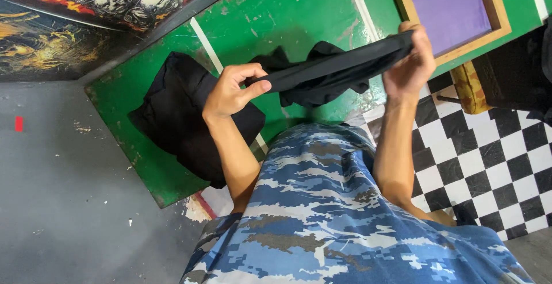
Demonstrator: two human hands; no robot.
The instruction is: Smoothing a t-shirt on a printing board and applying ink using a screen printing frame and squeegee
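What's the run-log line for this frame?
left hand: pinches black garment | right hand: grips other end | garment stretched above green table | black pile left

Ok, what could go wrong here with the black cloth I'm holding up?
The black garment is stretched between the left hand and right hand; its loose middle hangs onto the green table, whose chipped paint might snag or dirty it. The black pile overhangs the table edge and may slide off.

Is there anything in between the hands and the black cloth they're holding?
No, nothing visible is in the way. The left hand pinches one end of the black cloth and the right hand grips the other end, so both touch it directly. The cloth hangs above the green table, where a second black garment lies.
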